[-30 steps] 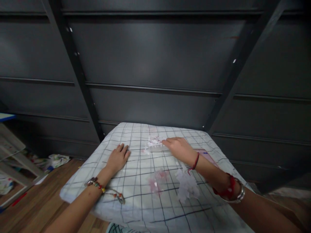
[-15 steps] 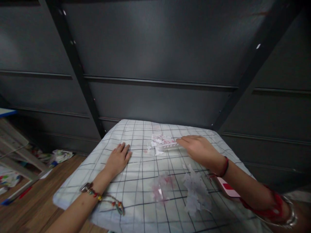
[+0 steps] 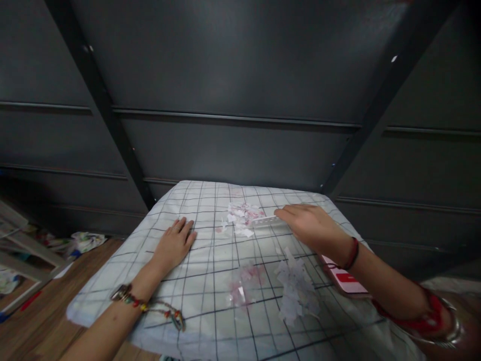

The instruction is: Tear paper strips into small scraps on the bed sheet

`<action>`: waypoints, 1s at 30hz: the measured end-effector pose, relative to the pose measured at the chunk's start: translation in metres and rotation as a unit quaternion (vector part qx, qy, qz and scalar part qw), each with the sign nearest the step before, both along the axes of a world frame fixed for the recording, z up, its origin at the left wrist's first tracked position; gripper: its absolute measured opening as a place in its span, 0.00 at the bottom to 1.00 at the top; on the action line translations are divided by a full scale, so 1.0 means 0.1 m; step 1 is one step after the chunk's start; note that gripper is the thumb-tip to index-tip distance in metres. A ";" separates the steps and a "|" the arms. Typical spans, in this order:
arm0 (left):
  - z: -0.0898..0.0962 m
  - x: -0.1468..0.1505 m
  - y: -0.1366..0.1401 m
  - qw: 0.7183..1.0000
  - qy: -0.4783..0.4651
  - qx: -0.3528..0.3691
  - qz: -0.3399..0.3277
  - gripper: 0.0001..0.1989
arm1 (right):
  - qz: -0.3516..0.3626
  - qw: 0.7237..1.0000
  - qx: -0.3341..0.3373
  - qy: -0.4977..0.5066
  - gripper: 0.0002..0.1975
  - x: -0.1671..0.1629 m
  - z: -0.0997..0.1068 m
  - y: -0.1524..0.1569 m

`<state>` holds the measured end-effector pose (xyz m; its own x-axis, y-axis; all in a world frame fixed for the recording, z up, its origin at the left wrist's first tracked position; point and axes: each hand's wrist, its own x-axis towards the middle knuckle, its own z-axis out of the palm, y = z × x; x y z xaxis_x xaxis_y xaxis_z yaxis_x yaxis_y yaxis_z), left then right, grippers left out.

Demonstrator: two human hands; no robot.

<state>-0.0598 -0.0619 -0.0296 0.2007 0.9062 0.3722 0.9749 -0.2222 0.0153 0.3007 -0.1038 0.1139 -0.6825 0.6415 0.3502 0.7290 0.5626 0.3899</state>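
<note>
The far edge of the worktop (image 3: 203,301), covered in white checked cloth (image 3: 210,258), runs up to a dark panelled wall (image 3: 233,150), which limits reach beyond it. The left edge slants out toward the near side, with wooden floor (image 3: 48,326) below. A broad stretch of cloth separates the left hand (image 3: 171,248) from the things in the middle; the right side is tighter, crossed by the forearm.

A small pile of white and pinkish scraps (image 3: 236,211) lies at the far middle. Nearer, pink-tinged clear pieces (image 3: 248,281) sit in the middle, and just right of them spreads a larger whitish heap (image 3: 296,291). A pink phone-like object (image 3: 355,286) with a red patch lies farther right, partly hidden by the right forearm.

The right hand (image 3: 308,223) reaches in from the near right, palm down, its fingers closed on the right end of a thin white perforated strip (image 3: 266,220). The strip's left end is at the right side of the far pile. The left hand rests flat, fingers extended and slightly spread, holding nothing; a beaded bracelet (image 3: 140,304) circles its wrist, its loose ends trailing to the right.
</note>
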 end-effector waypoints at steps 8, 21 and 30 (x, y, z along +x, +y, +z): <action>0.02 0.00 0.01 1.000 -0.007 0.006 -0.013 0.25 | -0.046 0.999 -0.019 -0.002 0.09 0.14 -0.09 -0.02; 0.06 0.02 0.01 1.000 0.006 -0.005 -0.007 0.26 | 0.002 1.000 -0.001 0.016 0.12 0.26 -0.10 -0.10; 0.06 0.02 0.02 1.000 -0.007 0.006 -0.017 0.25 | -0.009 0.999 0.021 0.026 0.13 0.32 -0.04 -0.24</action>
